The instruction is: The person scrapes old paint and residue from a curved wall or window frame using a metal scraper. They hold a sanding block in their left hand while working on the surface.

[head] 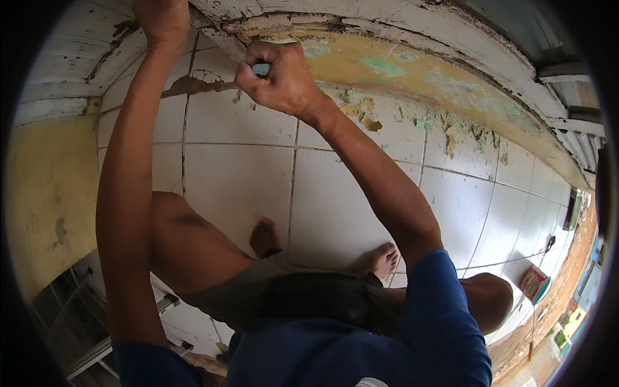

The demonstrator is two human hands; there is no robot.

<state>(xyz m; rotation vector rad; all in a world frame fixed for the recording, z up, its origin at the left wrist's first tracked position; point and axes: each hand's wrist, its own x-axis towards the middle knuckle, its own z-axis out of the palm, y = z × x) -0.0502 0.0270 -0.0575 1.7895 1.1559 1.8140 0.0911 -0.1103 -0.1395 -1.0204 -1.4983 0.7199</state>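
My right hand (285,80) is wrapped around a tool with a blue-grey handle (261,70); the hand hides its working end. This fist sits against the lower edge of a weathered wooden frame (333,24), whose white paint is cracked and peeling. Below that edge runs a yellow wall (406,65) with scraped green and pale patches. My left hand (162,22) is raised at the top left, near the frame's corner. The picture's upper edge cuts off its fingers, so its grip is hidden.
White floor tiles (232,193) carry paint flakes (370,121) along the wall. A labelled paint tub (534,284) stands at right, near the floor's edge. Metal ladder-like rails (92,358) lie at lower left. My bare feet (385,259) are on the tiles.
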